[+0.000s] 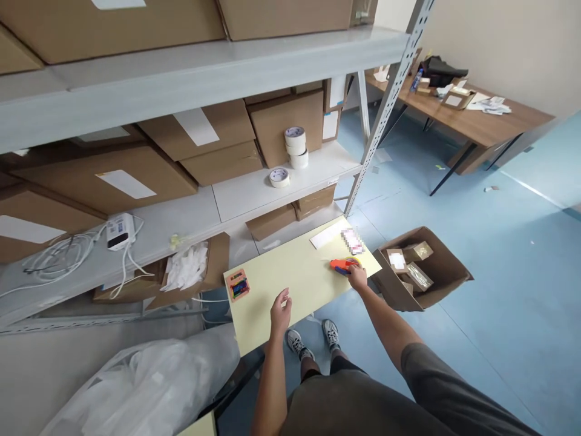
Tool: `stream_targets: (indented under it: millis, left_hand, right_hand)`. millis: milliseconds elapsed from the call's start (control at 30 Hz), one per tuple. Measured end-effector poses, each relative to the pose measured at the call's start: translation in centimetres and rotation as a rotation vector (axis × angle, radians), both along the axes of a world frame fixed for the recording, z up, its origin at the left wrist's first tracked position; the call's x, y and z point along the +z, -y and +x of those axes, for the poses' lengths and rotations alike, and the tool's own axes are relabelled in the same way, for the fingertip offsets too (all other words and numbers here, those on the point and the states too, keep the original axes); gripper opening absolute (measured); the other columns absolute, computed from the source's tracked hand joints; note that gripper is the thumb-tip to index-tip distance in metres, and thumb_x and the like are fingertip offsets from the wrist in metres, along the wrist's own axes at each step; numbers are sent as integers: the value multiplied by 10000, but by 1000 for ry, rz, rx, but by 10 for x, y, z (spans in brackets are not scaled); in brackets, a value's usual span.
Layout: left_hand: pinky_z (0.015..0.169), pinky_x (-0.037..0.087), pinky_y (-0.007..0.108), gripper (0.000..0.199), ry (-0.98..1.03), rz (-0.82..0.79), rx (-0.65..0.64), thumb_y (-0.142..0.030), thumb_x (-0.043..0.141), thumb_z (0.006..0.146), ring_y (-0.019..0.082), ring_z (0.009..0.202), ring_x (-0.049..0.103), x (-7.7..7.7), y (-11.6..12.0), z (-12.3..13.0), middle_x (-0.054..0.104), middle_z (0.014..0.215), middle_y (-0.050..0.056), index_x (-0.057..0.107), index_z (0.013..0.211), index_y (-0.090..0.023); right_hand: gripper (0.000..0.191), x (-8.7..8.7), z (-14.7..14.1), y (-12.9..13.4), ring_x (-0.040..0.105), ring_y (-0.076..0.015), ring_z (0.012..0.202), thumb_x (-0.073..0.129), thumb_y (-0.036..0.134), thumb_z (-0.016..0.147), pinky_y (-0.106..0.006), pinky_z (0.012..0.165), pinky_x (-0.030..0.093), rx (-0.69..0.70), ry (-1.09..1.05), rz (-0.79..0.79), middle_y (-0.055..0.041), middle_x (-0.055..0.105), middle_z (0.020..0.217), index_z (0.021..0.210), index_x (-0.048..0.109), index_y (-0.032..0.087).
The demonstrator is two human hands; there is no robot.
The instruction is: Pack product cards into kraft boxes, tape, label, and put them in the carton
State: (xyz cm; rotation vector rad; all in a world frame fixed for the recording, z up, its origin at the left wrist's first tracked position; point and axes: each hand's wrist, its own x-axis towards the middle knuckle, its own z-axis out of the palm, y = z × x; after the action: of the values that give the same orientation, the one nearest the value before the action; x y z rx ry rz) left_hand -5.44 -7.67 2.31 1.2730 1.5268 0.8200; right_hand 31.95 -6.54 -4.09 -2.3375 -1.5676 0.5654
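Note:
At the right part of a pale yellow board point(290, 272), my right hand point(357, 277) is closed on an orange and blue tool point(341, 266), whose exact kind I cannot make out. A bit of yellow shows beside the tool. Over the middle of the board's near edge is my left hand point(281, 310), fingers slightly curled and apart, holding nothing. Beyond my right hand lie a white strip point(327, 234) and a blurred pinkish-white item point(353, 240). A small pinkish-orange frame with a dark centre point(238, 285) rests at the board's left end.
Behind the board stands a metal shelf point(254, 197) with cartons, tape rolls point(296, 145) and a white power strip point(120, 231). An open carton point(422, 266) holding small boxes is on the floor at right. A plastic bag point(154, 381) bulges at lower left.

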Motion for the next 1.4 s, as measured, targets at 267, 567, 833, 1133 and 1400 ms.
stream_targets:
  millis: [267, 567, 833, 1133, 1400]
  left_hand:
    - [986, 579, 382, 455, -36, 5, 25, -444, 645, 907, 241, 1150, 711, 17, 13, 29, 723, 1332, 154, 705, 1277, -186]
    - [922, 604, 383, 398, -56, 157, 308, -419, 667, 902, 247, 1128, 721, 61, 29, -24, 746, 1291, 135, 730, 1236, -211]
    - [966, 583, 401, 365, -83, 200, 593, -346, 643, 916, 250, 1139, 713, 87, 75, -120, 749, 1275, 135, 731, 1235, -191]
    - [864, 622, 392, 423, -78, 292, 895, -352, 665, 896, 277, 1150, 702, 87, 156, -272, 686, 1376, 144, 710, 1297, -223]
    - [950, 608, 418, 488, -15, 321, 1042, -437, 652, 941, 292, 1269, 644, 60, 219, -404, 585, 1490, 154, 638, 1385, -234]
  right_hand:
    - [495, -2, 27, 5, 551, -375, 1317, 645, 165, 787, -481, 1041, 391, -19, 32, -98, -195, 719, 1296, 1278, 704, 163]
    - [567, 44, -56, -43, 583, -371, 1257, 569, 423, 887, -513, 1070, 468, 144, -297, 338, -189, 666, 1318, 1392, 593, 165]
    - [540, 99, -194, -73, 586, -350, 1306, 562, 510, 911, -506, 1052, 518, 452, -505, 408, -172, 627, 1419, 1344, 630, 195]
    - [474, 125, -406, -46, 547, -325, 1404, 563, 407, 939, -524, 1157, 475, 891, -489, 397, -141, 632, 1472, 1357, 684, 221]
    - [416, 118, -607, 21, 555, -291, 1418, 613, 315, 932, -492, 1208, 432, 1264, -434, 231, -115, 627, 1496, 1327, 713, 231]
